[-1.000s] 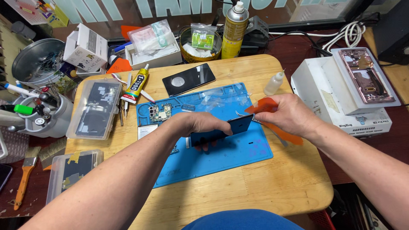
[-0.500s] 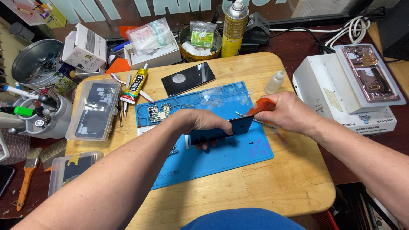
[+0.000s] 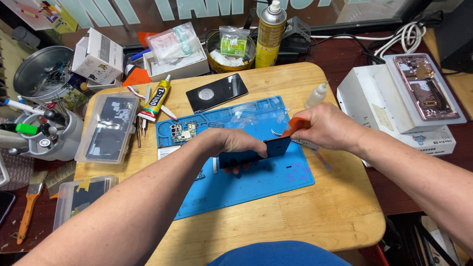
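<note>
My left hand (image 3: 231,142) grips a dark phone body (image 3: 253,152) standing on its long edge over the blue work mat (image 3: 256,184). My right hand (image 3: 322,127) is closed on an orange-handled tool (image 3: 294,125) whose thin metal tip meets the phone's right end. A circuit board (image 3: 183,132) lies on the mat's upper left part. A second black phone (image 3: 217,92) lies flat beyond the mat.
A glue tube (image 3: 156,98), tweezers (image 3: 143,120) and clear plastic cases (image 3: 106,127) lie left of the mat. A spray can (image 3: 270,33), a small dropper bottle (image 3: 316,95), boxes and a bowl stand at the back. On the right, a white box (image 3: 394,111) carries an opened phone.
My right hand with the orange tool has shifted slightly left, closer to the phone's right end. My left hand keeps holding the phone on edge.
</note>
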